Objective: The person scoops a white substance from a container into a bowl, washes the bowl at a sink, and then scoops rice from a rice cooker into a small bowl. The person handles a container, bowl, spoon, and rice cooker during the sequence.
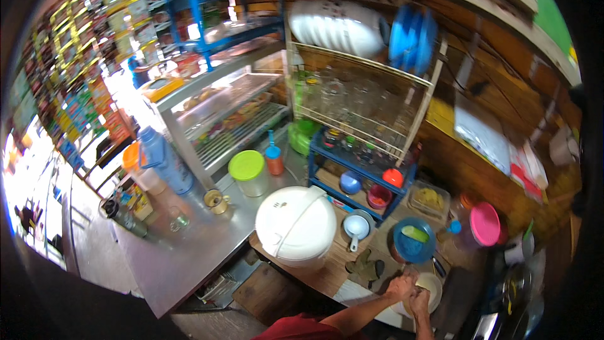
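At the lower right, my left hand [402, 284] and my right hand [419, 300] meet over the near side of a pale round bowl [433, 289]. The fingers are bent and close together; blur and small size hide whether anything is between them. Something pale lies in the bowl. Just beyond it a blue bowl [406, 252] holds a green cucumber-like piece [415, 233]. A black-handled utensil [439, 267] lies beside the blue bowl. Left of my hands is a crumpled dark green cloth [364, 267].
A large white lidded container [296, 224] stands on the wooden counter, beside a blue rack [311, 167]. A metal table [188, 255] at left bears a blue flask [165, 160] and a green-lidded tub [247, 172]. A pink lid [485, 224] is at right.
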A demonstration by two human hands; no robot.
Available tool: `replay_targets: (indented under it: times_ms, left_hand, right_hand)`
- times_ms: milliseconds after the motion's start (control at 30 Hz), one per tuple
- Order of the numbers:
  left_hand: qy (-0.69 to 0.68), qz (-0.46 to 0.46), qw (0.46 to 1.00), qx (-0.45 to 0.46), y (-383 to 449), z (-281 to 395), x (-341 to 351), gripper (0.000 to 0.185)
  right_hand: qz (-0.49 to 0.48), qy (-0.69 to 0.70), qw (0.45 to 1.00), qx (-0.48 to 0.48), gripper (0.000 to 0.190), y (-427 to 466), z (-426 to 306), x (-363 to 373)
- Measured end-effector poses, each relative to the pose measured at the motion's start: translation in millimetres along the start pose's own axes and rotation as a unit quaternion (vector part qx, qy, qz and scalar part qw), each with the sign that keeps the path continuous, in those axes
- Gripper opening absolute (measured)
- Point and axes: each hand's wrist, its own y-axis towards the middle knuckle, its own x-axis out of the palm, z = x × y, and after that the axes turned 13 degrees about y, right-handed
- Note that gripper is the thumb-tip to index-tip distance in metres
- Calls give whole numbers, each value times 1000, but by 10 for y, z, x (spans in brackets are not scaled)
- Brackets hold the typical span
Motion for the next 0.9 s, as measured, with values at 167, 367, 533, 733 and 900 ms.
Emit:
replay_targets:
  times_ms: [167,367,533,733,900]
  left_hand:
    - [288,334,897,-10,69,-18,145,38]
    - [251,413,865,136,-9,24,-4,25]
    - [-20,204,972,116,-13,37,-157,27]
    - [2,174,983,59,5,85,-129,27]
    - [75,298,943,126,-5,68,-137,22]
  right_hand:
    - [-22,-162,985,62,31,-161,12,-231]
    - [121,-52,991,19,13,202,275,-16]
    - [-36,-137,990,-8,19,-125,288,-94]
    - [137,-142,980,23,24,192,344,-169]
    - [-32,-55,995,-80,17,110,381,-15]
